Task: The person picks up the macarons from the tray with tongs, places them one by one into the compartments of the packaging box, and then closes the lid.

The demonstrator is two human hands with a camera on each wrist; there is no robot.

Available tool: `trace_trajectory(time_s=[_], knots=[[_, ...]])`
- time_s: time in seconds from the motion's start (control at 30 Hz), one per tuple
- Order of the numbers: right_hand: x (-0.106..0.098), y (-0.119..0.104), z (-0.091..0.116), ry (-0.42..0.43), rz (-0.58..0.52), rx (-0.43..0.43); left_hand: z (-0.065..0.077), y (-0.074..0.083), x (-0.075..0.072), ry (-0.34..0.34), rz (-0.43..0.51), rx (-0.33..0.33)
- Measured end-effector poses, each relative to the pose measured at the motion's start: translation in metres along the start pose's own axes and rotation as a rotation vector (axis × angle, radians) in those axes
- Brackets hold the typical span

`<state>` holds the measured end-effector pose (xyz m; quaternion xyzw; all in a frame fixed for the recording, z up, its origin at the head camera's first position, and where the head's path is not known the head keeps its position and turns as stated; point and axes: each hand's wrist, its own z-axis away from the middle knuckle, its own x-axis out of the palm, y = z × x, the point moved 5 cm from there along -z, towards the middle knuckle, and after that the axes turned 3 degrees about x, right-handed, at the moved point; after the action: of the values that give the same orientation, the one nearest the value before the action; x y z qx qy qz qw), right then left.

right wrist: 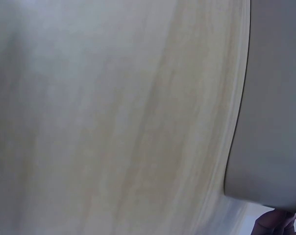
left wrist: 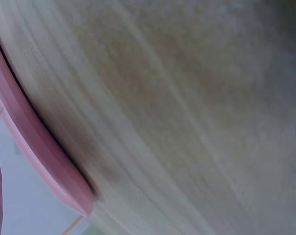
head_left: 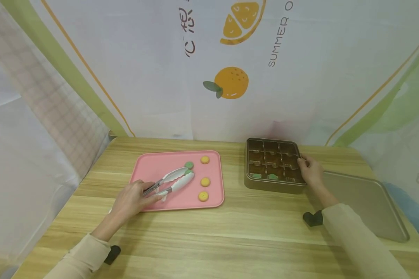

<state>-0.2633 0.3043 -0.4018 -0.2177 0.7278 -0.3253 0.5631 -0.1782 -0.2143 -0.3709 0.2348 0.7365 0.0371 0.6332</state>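
Observation:
My left hand [head_left: 130,199] holds a pair of tongs [head_left: 174,182] with white tips over the pink tray [head_left: 153,164]. One small green macaron-like round [head_left: 188,172] lies between the tong tips; whether they squeeze it cannot be told. Just beyond it is another green round [head_left: 189,165]. Three yellow rounds, one of them a front yellow round [head_left: 203,196], line the tray's right side. At the right, my right hand [head_left: 311,170] grips the right side of a square tin [head_left: 276,186] with a divided brown insert. Green rounds [head_left: 273,176] sit in two of its front compartments.
A flat metal lid or tray [head_left: 363,205] lies on the wooden table [head_left: 213,240] at the right, partly under the right forearm. Behind the table hangs a white curtain [head_left: 153,77] with orange prints. The tin stands near the back edge.

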Motion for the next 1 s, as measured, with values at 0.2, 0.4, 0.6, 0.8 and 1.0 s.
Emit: trace_trajectory(time_s=[0.2,0.4,0.6,0.8,1.0], knots=[[0.0,0.001,-0.001,0.019,0.005,-0.013,-0.001,-0.001,-0.001,0.007,0.025,-0.016],[0.0,0.0,-0.001,0.016,0.003,-0.008,-0.005,0.002,-0.002,0.01,0.053,-0.032],[-0.001,-0.001,0.0,0.001,0.003,-0.003,-0.012,0.011,-0.003,0.022,0.058,-0.024],[-0.001,-0.002,0.0,-0.001,-0.001,-0.01,-0.027,0.026,-0.002,0.032,0.076,0.021],[-0.001,-0.002,0.001,-0.01,-0.016,-0.021,-0.046,0.047,0.002,0.024,0.116,0.048]])
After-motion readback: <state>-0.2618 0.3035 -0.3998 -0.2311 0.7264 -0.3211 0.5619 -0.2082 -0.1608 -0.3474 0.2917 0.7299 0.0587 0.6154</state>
